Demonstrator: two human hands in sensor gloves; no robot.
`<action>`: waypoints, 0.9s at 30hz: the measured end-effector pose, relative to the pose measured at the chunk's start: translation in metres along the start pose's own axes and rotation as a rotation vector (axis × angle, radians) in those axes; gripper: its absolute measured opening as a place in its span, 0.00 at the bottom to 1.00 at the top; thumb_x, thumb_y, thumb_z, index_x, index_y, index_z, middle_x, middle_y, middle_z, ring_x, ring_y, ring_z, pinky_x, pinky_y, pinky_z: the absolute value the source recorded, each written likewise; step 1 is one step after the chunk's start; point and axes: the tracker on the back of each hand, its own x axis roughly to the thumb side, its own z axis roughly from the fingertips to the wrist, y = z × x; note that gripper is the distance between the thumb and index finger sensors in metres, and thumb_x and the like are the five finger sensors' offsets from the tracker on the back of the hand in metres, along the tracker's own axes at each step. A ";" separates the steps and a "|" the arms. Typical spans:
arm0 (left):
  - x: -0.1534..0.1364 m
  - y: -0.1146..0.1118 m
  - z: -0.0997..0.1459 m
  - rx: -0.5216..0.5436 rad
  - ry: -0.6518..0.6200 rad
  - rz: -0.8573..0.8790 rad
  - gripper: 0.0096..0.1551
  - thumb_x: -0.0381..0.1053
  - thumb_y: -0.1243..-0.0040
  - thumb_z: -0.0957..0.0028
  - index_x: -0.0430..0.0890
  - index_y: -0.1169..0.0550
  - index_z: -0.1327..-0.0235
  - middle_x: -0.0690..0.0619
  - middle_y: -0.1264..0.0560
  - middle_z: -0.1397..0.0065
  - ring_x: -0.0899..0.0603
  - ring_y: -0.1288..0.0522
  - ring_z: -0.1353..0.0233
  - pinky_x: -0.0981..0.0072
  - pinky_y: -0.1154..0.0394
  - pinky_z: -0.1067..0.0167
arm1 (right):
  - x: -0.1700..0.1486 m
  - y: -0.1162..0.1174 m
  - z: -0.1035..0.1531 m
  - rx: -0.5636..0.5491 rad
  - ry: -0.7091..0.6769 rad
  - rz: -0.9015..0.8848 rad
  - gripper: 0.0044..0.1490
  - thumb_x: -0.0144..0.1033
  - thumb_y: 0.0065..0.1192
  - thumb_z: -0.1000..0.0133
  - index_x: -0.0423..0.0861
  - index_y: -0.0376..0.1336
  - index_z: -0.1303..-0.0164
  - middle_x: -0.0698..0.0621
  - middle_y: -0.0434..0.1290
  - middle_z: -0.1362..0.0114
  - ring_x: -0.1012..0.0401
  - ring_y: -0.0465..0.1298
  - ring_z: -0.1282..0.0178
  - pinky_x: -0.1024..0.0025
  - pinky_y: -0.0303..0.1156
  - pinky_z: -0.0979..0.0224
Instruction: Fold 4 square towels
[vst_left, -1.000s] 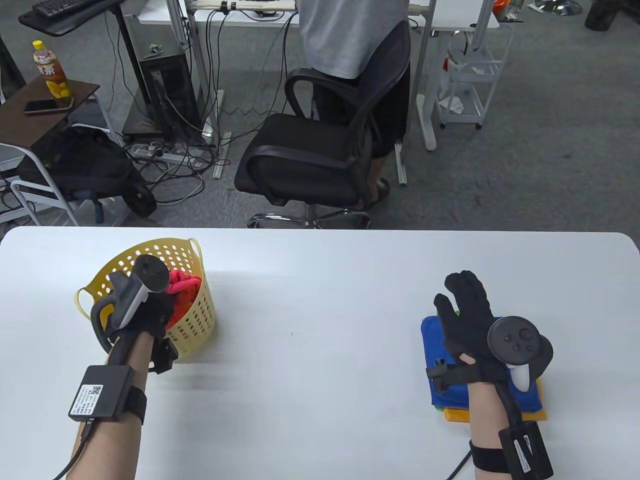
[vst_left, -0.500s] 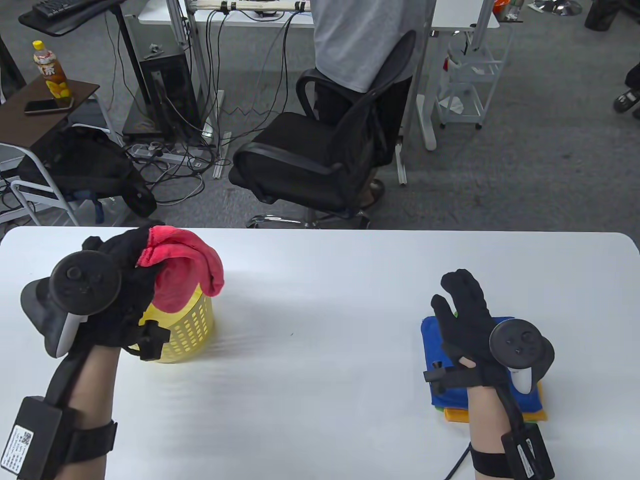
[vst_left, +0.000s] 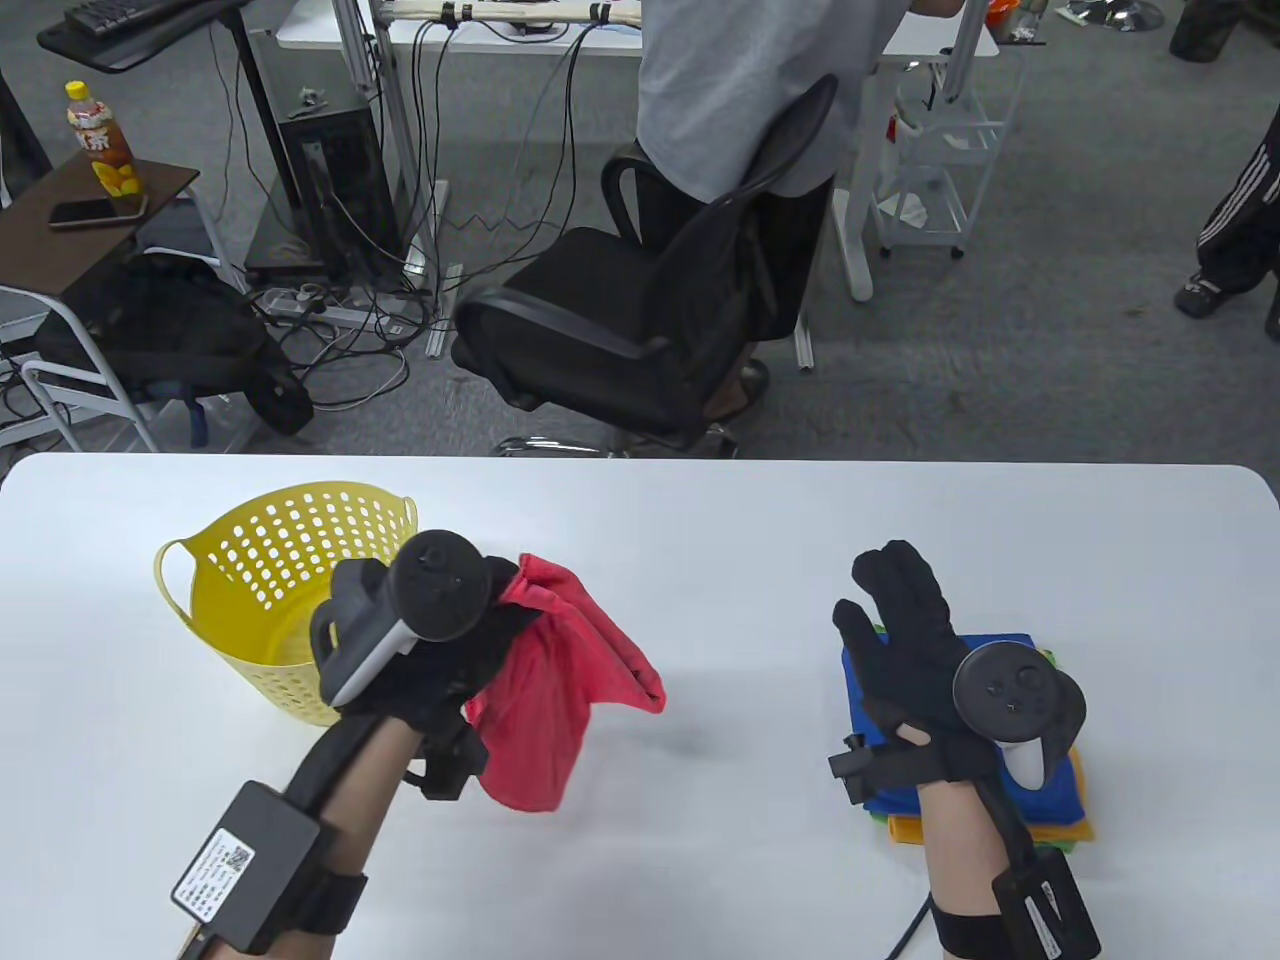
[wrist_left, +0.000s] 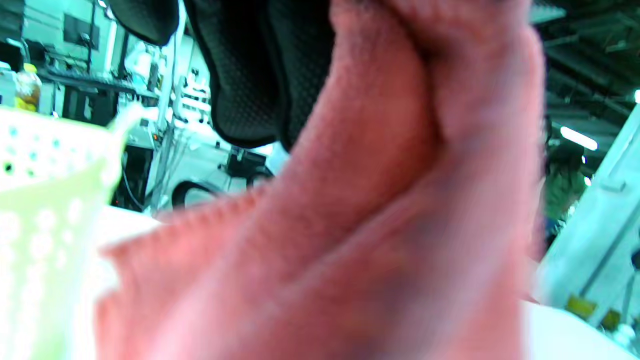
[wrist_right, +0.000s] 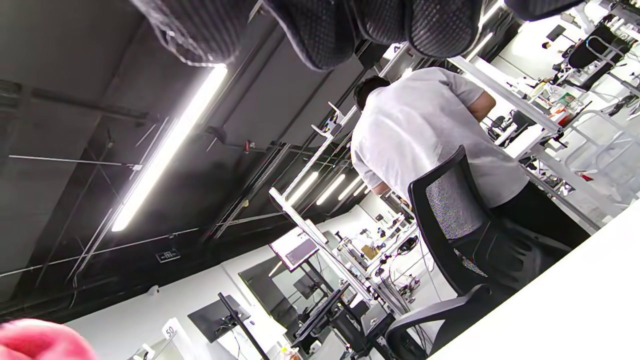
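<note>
My left hand (vst_left: 470, 640) grips a red towel (vst_left: 560, 680) and holds it bunched above the table, just right of the yellow basket (vst_left: 250, 570). The towel hangs down from the fist and fills the left wrist view (wrist_left: 350, 225). My right hand (vst_left: 900, 630) hovers with fingers spread over a stack of folded towels at the right: a blue one (vst_left: 1040, 790) on top, green and orange (vst_left: 1000, 830) edges below. The right hand holds nothing; its fingertips (wrist_right: 320, 30) show at the top of the right wrist view.
The white table (vst_left: 700, 560) spans the view. The yellow basket shows no towels inside. Beyond the far edge stand a black office chair (vst_left: 620, 330) with a person in a grey shirt, desks and cables.
My left hand lifted the red towel out of the basket and carried it right and down toward the table's middle. The right hand shifted slightly left over the stack.
</note>
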 end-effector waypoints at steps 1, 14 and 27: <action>0.003 -0.010 -0.003 -0.027 -0.007 0.004 0.27 0.63 0.38 0.47 0.52 0.17 0.39 0.59 0.12 0.54 0.49 0.15 0.35 0.41 0.35 0.19 | 0.000 0.000 0.000 0.002 0.001 0.000 0.42 0.46 0.59 0.40 0.33 0.61 0.22 0.23 0.54 0.17 0.29 0.59 0.23 0.23 0.55 0.31; -0.030 -0.098 0.003 -0.218 -0.075 0.095 0.32 0.63 0.37 0.48 0.57 0.23 0.29 0.58 0.18 0.30 0.42 0.24 0.21 0.38 0.40 0.18 | -0.001 0.007 0.000 0.025 0.002 0.000 0.41 0.46 0.59 0.40 0.33 0.61 0.23 0.23 0.54 0.17 0.29 0.59 0.23 0.23 0.55 0.31; -0.053 -0.186 -0.051 -0.235 0.203 -0.233 0.35 0.60 0.43 0.44 0.64 0.35 0.20 0.54 0.34 0.15 0.39 0.40 0.12 0.40 0.48 0.14 | 0.000 0.042 0.002 0.141 -0.002 0.102 0.42 0.46 0.59 0.40 0.34 0.61 0.22 0.23 0.54 0.17 0.29 0.59 0.23 0.23 0.54 0.31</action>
